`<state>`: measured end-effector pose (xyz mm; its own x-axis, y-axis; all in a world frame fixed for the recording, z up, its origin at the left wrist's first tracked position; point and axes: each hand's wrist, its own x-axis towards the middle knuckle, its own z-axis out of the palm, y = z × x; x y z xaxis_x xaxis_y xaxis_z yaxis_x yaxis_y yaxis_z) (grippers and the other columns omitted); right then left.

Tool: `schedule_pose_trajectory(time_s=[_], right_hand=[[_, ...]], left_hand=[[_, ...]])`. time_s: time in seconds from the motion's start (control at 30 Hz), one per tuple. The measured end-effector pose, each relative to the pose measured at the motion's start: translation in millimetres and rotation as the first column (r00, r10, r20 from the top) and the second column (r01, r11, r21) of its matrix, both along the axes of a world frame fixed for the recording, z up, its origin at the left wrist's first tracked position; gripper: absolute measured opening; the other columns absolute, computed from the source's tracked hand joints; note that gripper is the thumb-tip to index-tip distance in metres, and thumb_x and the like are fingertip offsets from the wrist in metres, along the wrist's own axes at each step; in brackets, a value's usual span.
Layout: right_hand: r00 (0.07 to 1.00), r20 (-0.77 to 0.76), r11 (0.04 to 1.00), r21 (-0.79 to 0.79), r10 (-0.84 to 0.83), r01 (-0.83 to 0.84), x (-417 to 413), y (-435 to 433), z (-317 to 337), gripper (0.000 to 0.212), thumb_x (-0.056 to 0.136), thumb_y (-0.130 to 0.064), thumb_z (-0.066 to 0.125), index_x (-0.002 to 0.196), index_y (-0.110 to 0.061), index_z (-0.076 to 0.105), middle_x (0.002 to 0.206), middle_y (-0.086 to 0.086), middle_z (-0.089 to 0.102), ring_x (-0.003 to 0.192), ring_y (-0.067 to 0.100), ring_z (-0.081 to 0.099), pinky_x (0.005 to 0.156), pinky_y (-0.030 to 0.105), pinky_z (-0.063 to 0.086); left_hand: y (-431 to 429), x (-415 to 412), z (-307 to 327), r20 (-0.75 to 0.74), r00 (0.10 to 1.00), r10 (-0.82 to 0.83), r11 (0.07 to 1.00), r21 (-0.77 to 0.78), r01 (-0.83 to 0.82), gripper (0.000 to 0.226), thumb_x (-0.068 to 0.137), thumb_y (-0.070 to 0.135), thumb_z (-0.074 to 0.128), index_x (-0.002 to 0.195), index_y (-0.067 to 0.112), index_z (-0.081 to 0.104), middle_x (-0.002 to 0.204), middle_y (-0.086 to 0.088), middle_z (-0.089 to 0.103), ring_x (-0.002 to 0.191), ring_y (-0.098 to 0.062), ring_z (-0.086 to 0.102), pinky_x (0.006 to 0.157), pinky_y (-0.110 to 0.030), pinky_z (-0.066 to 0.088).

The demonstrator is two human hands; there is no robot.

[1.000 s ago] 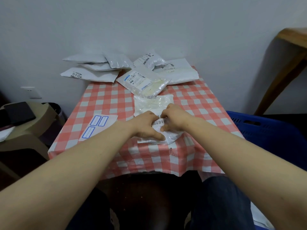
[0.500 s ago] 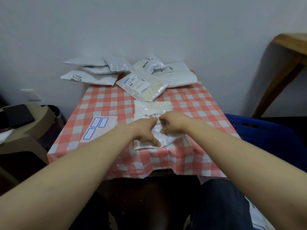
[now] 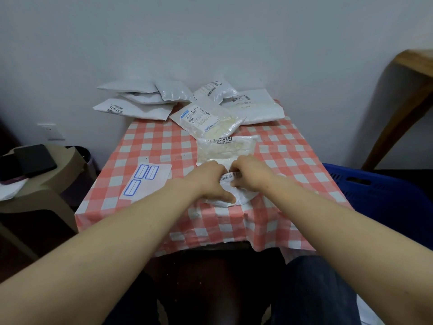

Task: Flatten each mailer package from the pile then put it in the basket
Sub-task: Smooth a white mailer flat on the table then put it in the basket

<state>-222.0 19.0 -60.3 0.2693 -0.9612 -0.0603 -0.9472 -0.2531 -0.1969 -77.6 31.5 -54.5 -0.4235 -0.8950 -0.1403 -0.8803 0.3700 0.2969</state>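
White plastic mailer [image 3: 225, 148] lay mid-table [image 3: 145, 146] towards the near edge, its long axis running from near edge to far edge and its printed end pointing at the pile [image 3: 164, 99]. Our left hand [image 3: 208, 181] and right hand [image 3: 250, 174] gripped its near half, fingers curled. We judged flattening unfinished: next came pressing it smooth, then lifting it to the basket [image 3: 375, 191] beyond the right edge.

Surface [image 3: 293, 160]: draped in red-and-white checked cloth [image 3: 234, 228].
Far edge: pile of white mailers [image 3: 140, 106], partly overhanging the left side.
Ahead of pile: clear mailer [image 3: 208, 118], tilted.
Centre: near mailer [image 3: 225, 148], touching the clear one.
Left: label sheet [image 3: 147, 181], blue-bordered blanks.
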Motion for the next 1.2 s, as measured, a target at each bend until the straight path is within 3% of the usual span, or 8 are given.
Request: schedule_pose_trajectory(time_s=[0.13, 0.27, 0.53, 0.63, 0.73, 0.87, 1.03, 1.2], right_hand=[[0.98, 0.19, 0.999, 0.012, -0.052, 0.051, -9, 2, 6, 0.027, 0.091, -0.019, 0.052, 0.109, -0.005, 0.066, 0.112, 0.008, 0.063, 0.104, 0.026, 0.058, 0.089, 0.038, 0.047], [0.997, 0.069, 1.0, 0.023, -0.016, 0.015, -9, -1, 10, 0.037, 0.093, -0.029, 0.056, 0.125, -0.013, 0.055, 0.127, 0.003, 0.05, 0.112, 0.024, 0.053, 0.092, 0.037, 0.045], [0.998, -0.066, 0.983, 0.182, 0.002, 0.01, 0, -7, 15, 0.03, 0.079, -0.039, 0.072, 0.085, -0.013, 0.057, 0.083, 0.001, 0.059, 0.084, 0.021, 0.056, 0.068, 0.029, 0.045], [0.999, -0.043, 0.976, 0.218, 0.006, 0.003, 0, -10, 11, 0.037, 0.08, -0.037, 0.072, 0.102, -0.011, 0.059, 0.099, 0.004, 0.061, 0.092, 0.021, 0.057, 0.077, 0.031, 0.047], [0.999, -0.043, 0.982, 0.19, 0.012, -0.003, -1, -16, 3, 0.035, 0.075, -0.036, 0.076, 0.078, -0.016, 0.047, 0.092, 0.003, 0.053, 0.081, 0.019, 0.05, 0.064, 0.027, 0.039], [0.996, -0.092, 0.984, 0.178, 0.02, -0.003, 3, -23, 3, 0.039, 0.073, -0.036, 0.077, 0.071, -0.018, 0.043, 0.097, 0.006, 0.052, 0.083, 0.021, 0.052, 0.069, 0.031, 0.041], [0.983, -0.179, 0.977, 0.214, 0.028, 0.012, 7, -29, 7, 0.038, 0.075, -0.04, 0.075, 0.09, -0.01, 0.057, 0.106, 0.009, 0.056, 0.09, 0.023, 0.055, 0.075, 0.03, 0.046], [0.996, -0.056, 0.982, 0.173, -0.064, 0.073, 6, -28, 9, 0.051, 0.074, -0.028, 0.078, 0.117, -0.009, 0.061, 0.116, 0.008, 0.06, 0.103, 0.022, 0.057, 0.081, 0.029, 0.047]], left_hand=[[-2, 2, 2, -0.085, 0.996, 0.029, 0.995, -0.095, -0.037, 0.034, 0.092, 0.034, 0.052, 0.102, 0.002, 0.059, 0.108, -0.012, 0.06, 0.101, -0.028, 0.055, 0.081, -0.036, 0.044], [-9, 2, 1, 0.012, 0.998, -0.055, 0.985, -0.161, 0.057, 0.023, 0.092, 0.026, 0.051, 0.084, 0.005, 0.054, 0.092, -0.01, 0.055, 0.099, -0.027, 0.052, 0.077, -0.035, 0.042], [-25, 4, -6, 0.143, 0.976, -0.163, 0.985, -0.032, 0.169, 0.054, 0.087, 0.046, 0.06, 0.119, 0.005, 0.044, 0.116, -0.005, 0.044, 0.11, -0.023, 0.039, 0.09, -0.034, 0.038], [-31, 3, -4, 0.158, 0.976, -0.15, 0.989, 0.034, 0.146, 0.061, 0.085, 0.05, 0.061, 0.124, 0.007, 0.042, 0.119, -0.005, 0.045, 0.102, -0.022, 0.046, 0.087, -0.036, 0.043], [-33, 2, -2, 0.136, 0.984, -0.118, 0.991, 0.081, 0.108, 0.066, 0.081, 0.055, 0.063, 0.125, 0.01, 0.043, 0.121, -0.003, 0.048, 0.095, -0.019, 0.047, 0.084, -0.032, 0.042], [-32, 0, 0, 0.095, 0.993, -0.073, 0.991, 0.116, 0.062, 0.089, 0.077, 0.056, 0.067, 0.146, 0.013, 0.029, 0.143, -0.001, 0.041, 0.128, -0.023, 0.043, 0.105, -0.034, 0.037], [-33, -1, 1, 0.083, 0.996, -0.035, 0.991, 0.135, 0.023, 0.095, 0.076, 0.056, 0.069, 0.149, 0.014, 0.024, 0.149, -0.002, 0.037, 0.134, -0.022, 0.039, 0.108, -0.031, 0.034], [-29, 1, -2, 0.056, 0.998, -0.004, 0.992, 0.124, -0.003, 0.086, 0.081, 0.059, 0.06, 0.148, 0.017, 0.026, 0.148, 0.0, 0.039, 0.133, -0.021, 0.039, 0.104, -0.029, 0.033]])
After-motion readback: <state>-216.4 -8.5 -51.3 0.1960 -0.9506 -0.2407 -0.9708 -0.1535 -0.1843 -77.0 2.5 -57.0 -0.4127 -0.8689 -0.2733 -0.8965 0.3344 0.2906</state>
